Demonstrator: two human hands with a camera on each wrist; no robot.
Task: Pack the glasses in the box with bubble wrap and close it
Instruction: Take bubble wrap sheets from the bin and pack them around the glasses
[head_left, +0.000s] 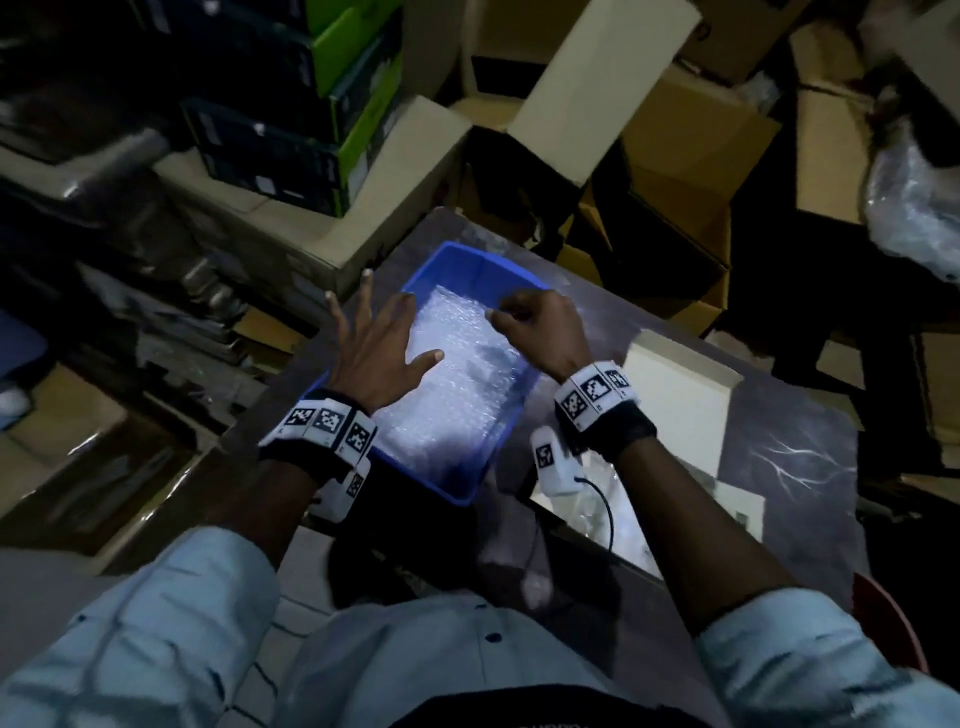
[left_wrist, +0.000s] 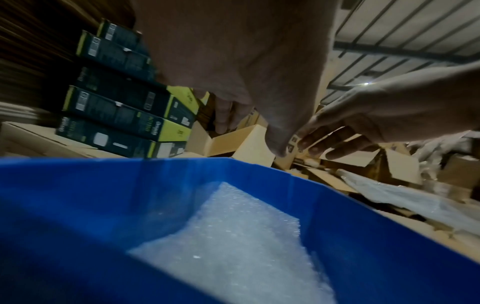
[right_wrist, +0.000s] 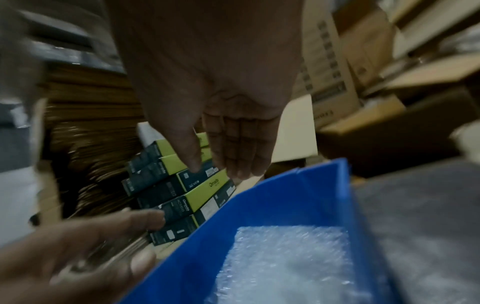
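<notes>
The blue box (head_left: 470, 270) sits on the tabletop (head_left: 779, 431) under both hands, its long axis running from the person's body away and slightly to the right, open side up. Bubble wrap (head_left: 457, 374) lines its floor, lying flat along the same axis.

The left hand (head_left: 371, 348) hangs over the box's left rim with fingers spread and straight, holding nothing. The right hand (head_left: 540, 327) hovers over the far right part of the box, fingers loosely bent downward; from the head view it is hard to say whether they pinch the wrap.

The right wrist view settles it: the right hand (right_wrist: 221, 115) has straight fingers well above the wrap (right_wrist: 285, 263), gripping nothing. The left wrist view shows the wrap's far corner (left_wrist: 233, 236) short of the box wall (left_wrist: 130, 185), and dark boxes (left_wrist: 116, 115) stacked beyond the left hand (left_wrist: 246, 67). Only the head view shows a cream box (head_left: 680, 374) just right of the right wrist.
</notes>
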